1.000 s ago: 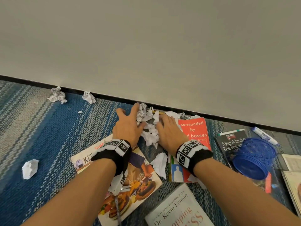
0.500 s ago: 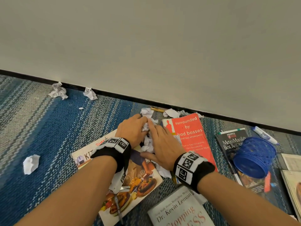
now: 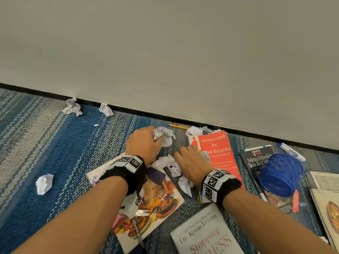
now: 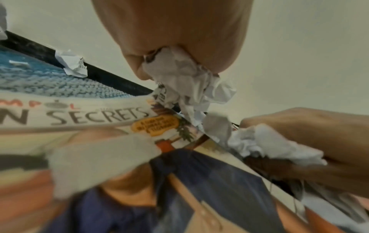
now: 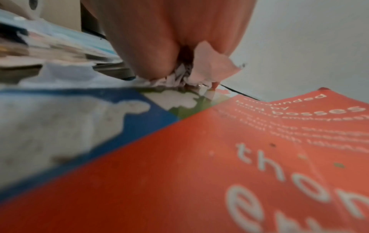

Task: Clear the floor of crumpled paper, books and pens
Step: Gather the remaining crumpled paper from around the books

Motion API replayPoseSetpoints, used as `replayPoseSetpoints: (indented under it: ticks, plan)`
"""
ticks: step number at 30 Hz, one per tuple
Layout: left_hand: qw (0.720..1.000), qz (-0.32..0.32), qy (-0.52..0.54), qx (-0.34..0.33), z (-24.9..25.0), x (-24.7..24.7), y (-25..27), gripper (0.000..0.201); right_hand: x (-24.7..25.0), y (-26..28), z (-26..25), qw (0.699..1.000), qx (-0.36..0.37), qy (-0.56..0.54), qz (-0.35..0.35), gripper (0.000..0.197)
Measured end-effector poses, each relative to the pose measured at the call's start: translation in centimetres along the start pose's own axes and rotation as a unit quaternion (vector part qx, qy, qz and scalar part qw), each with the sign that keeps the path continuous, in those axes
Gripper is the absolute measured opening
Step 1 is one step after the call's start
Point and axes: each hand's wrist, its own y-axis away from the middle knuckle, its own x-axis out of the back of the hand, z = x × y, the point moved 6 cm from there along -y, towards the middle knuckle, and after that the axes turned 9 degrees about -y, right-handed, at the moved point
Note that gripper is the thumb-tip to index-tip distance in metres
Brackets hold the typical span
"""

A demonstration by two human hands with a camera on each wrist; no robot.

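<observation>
While the books and pens lie untouched, the step in hand looks like gathering crumpled paper, and much of the task seems left.

At the bottom edge of the head view a white book point(image 3: 207, 233) reads "Dr. Kevin Leman" and "Stopping", the rest cut off. Left of it lies a cookbook point(image 3: 156, 202); the left wrist view shows "SECRETS" on its cover.

At mid-frame the right hand point(image 3: 192, 162) is clenched round a wad of white paper point(image 3: 165, 161) over the red book point(image 3: 220, 154), titled "surrounded by bad bosses (and lazy employees)". Just above and left, the left hand point(image 3: 143, 145) grips a printed paper ball point(image 3: 164, 134).

Toward the right, a blue mesh cup point(image 3: 278, 175) lies tipped on a dark book point(image 3: 256, 162) reading "Metro Manila Best Restau…".

Farther up, by the baseboard, lie a yellow pen point(image 3: 178, 126), a white marker point(image 3: 291, 152) and two more paper balls point(image 3: 71, 107); another point(image 3: 44, 183) sits at the left edge.

Next, I judge, both handfuls need carrying to a bin, none of which is in view, without dropping loose scraps.
</observation>
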Motion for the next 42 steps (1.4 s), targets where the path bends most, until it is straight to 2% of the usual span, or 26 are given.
replayPoseSetpoints:
  ticks: [2, 6, 10, 14, 16, 19, 23, 27, 29, 33, 37, 42]
  plan:
    - [1.000, 0.003, -0.007, 0.012, -0.4, 0.2, -0.3, 0.031, 1.3, 0.4, 0.7, 0.999, -0.014, -0.048, 0.020, 0.028]
    - [0.998, -0.053, -0.038, -0.027, 0.4, -1.9, -0.4, 0.049, 4.1, 1.9, 3.9, 0.972, -0.121, -0.168, 0.110, 0.028]
    - [0.986, -0.115, -0.116, -0.035, 1.6, -4.2, -0.9, 0.072, 3.6, 3.8, 6.5, 0.962, -0.152, -0.196, 0.115, 0.023]
    - [0.974, -0.136, -0.174, -0.051, 2.8, -5.2, -1.3, 0.053, 2.1, 6.9, 7.9, 0.963, -0.140, -0.199, 0.116, 0.021]
    - [0.970, -0.131, -0.193, -0.070, 3.4, -5.6, -1.2, 0.047, 1.9, 8.7, 8.4, 0.958, -0.146, -0.210, 0.126, 0.031]
    - [0.966, -0.132, -0.209, -0.081, 3.8, -5.8, -1.1, 0.048, 1.2, 11.1, 7.8, 0.961, -0.154, -0.210, 0.090, 0.031]
    - [0.962, -0.131, -0.218, -0.095, 4.2, -5.8, -0.5, 0.043, -1.8, 12.9, 4.2, 0.985, -0.094, -0.137, -0.055, 0.036]
    - [0.967, -0.125, -0.201, -0.097, 4.9, -4.0, 0.8, 0.034, -1.8, 12.9, 4.7, 0.970, -0.153, -0.179, -0.061, 0.050]
    - [0.964, -0.126, -0.198, -0.127, 6.2, -2.6, 2.0, 0.033, -1.3, 13.1, 5.3, 0.958, -0.183, -0.216, -0.057, 0.051]
    - [0.954, -0.138, -0.176, -0.200, 9.3, -0.2, 5.2, 0.036, 0.5, 16.2, 6.1, 0.939, -0.238, -0.247, -0.013, 0.032]
    - [0.926, -0.138, -0.184, -0.298, 14.1, 2.3, 8.5, 0.032, 4.1, 22.6, 6.6, 0.931, -0.278, -0.234, 0.039, 0.021]
    - [0.889, -0.124, -0.179, -0.403, 23.1, 5.3, 13.1, 0.028, 9.2, 32.6, 6.6, 0.930, -0.310, -0.186, 0.067, 0.022]
